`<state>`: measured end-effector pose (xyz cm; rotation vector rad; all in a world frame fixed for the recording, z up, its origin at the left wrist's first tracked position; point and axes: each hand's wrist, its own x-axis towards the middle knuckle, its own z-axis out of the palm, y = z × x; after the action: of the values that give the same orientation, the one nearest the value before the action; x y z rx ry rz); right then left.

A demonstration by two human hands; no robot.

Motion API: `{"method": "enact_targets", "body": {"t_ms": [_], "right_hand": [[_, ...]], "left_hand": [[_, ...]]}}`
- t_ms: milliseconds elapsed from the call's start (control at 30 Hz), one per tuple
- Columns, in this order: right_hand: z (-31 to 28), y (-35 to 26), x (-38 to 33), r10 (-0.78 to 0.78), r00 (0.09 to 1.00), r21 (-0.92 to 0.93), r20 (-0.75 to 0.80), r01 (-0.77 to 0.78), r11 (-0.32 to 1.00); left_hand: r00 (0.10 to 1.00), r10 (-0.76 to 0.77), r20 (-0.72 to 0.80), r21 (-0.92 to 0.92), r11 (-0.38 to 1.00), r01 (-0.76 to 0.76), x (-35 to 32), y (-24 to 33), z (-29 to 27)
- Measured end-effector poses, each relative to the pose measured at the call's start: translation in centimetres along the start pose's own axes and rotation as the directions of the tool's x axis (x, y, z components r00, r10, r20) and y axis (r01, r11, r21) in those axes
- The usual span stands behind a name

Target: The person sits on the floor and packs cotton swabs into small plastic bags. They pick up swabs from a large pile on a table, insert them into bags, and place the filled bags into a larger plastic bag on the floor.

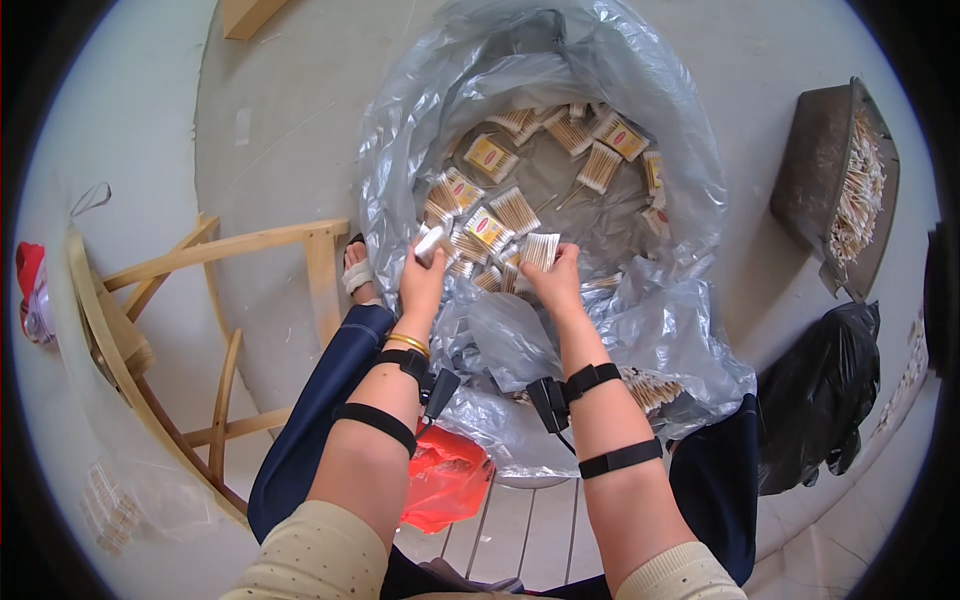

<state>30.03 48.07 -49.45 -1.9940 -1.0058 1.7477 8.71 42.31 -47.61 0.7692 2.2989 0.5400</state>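
My left hand [420,285] is closed round a small pack of cotton swabs [431,241], its whitish end turned up. In my right hand [556,280], thumb and fingers pinch another cotton swab pack [541,249], with the brown sticks and white tips showing. Both hands are over the near part of a wide round container lined with a clear plastic bag [690,150]. Inside lie several clear packs of cotton swabs, some with a yellow, white and red label [490,157]. A few loose swabs are among them.
Loose swabs fill a dark bin [800,160] at the right, with a black plastic bag [820,390] nearer me. A wooden chair frame [230,245] lies to the left. A red plastic bag [445,480] is by my left forearm. More swabs [652,392] show beside my right forearm.
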Motion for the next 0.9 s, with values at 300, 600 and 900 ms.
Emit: {"method": "enact_targets", "body": {"t_ms": [300,600,900], "right_hand": [[0.5,1.5,-1.4,0.015,0.988,-0.364,0.154,0.043,0.93],[3.1,-1.8,-2.5,-0.035,0.994,-0.534,0.099,0.083,0.841],[3.1,-1.6,-1.3,0.026,0.956,-0.573,0.291,0.153,0.805]], "left_hand": [[0.972,-0.049,0.231,0.453,0.889,-0.063,4.7,-0.1,-3.2],[0.872,0.347,0.345,0.614,0.619,-0.49,3.4,3.1,-3.2],[0.943,-0.002,0.333,0.627,0.747,-0.22,5.8,0.8,-3.7]]}}
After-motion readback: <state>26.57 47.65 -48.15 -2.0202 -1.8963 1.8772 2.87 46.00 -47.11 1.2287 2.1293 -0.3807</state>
